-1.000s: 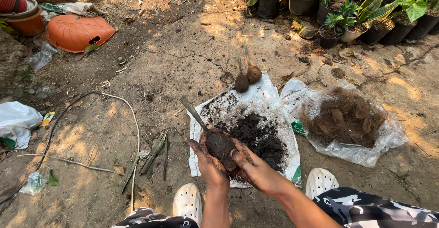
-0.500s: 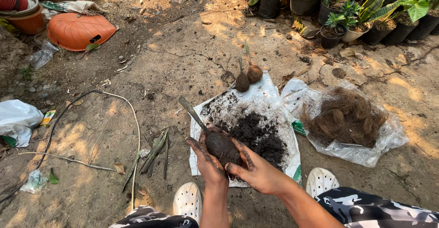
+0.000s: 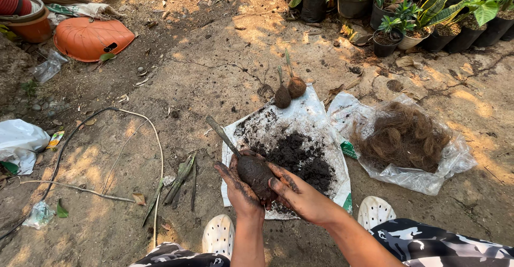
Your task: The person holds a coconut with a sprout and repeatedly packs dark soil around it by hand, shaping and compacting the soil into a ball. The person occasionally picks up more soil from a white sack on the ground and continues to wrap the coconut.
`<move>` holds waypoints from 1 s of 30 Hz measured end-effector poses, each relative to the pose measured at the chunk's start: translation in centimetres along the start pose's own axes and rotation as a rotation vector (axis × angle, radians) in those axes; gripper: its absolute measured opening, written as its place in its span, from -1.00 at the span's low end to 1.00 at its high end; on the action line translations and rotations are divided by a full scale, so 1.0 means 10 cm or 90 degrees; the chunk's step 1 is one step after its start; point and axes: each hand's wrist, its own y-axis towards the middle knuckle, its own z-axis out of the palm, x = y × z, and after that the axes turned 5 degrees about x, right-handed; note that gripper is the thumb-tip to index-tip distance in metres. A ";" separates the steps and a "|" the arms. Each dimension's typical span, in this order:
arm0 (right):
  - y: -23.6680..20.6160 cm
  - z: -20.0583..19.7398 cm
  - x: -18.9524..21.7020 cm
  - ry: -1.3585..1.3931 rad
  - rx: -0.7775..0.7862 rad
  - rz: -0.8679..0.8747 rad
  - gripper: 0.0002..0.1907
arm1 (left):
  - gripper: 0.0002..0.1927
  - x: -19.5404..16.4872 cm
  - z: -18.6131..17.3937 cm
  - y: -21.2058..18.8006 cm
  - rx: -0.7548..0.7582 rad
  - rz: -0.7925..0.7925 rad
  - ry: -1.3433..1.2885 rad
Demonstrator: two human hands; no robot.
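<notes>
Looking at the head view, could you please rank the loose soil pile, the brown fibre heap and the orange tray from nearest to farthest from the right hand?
1. Loose soil pile, on the white sheet just beyond the right hand.
2. Brown fibre heap, on clear plastic farther to the right.
3. Orange tray, far off at the upper left.

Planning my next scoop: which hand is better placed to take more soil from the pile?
Right hand: it lies beside the soil pile, while the left hand cups the soil ball from below.
</notes>
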 end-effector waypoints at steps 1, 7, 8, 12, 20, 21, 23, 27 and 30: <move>0.01 0.00 0.00 -0.003 -0.011 0.014 -0.05 | -0.25 0.00 -0.01 0.00 -0.009 -0.002 0.008; 0.06 0.05 -0.04 0.231 -0.057 0.053 -0.16 | -0.22 0.05 0.05 -0.05 0.036 -0.028 0.091; 0.08 0.07 -0.05 0.247 -0.112 0.045 -0.19 | -0.22 0.09 0.10 -0.08 0.023 -0.056 0.155; 0.13 0.16 -0.10 0.344 -0.246 -0.045 -0.28 | -0.28 0.24 0.33 -0.23 0.127 0.164 0.374; 0.14 0.17 -0.09 0.416 -0.333 -0.076 -0.38 | -0.04 0.09 0.45 -0.33 0.063 0.502 0.888; 0.15 0.17 -0.09 0.431 -0.335 -0.055 -0.40 | -0.03 0.09 0.45 -0.32 0.049 0.489 0.877; 0.16 0.19 -0.07 0.441 -0.339 -0.033 -0.41 | -0.03 0.06 0.41 -0.31 0.040 0.470 0.847; 0.15 0.28 0.01 0.453 -0.325 -0.038 -0.41 | 0.00 0.10 0.20 -0.27 -0.001 0.411 0.861; 0.09 0.32 0.15 0.495 -0.328 0.019 -0.35 | -0.02 0.25 0.05 -0.17 0.009 0.237 0.507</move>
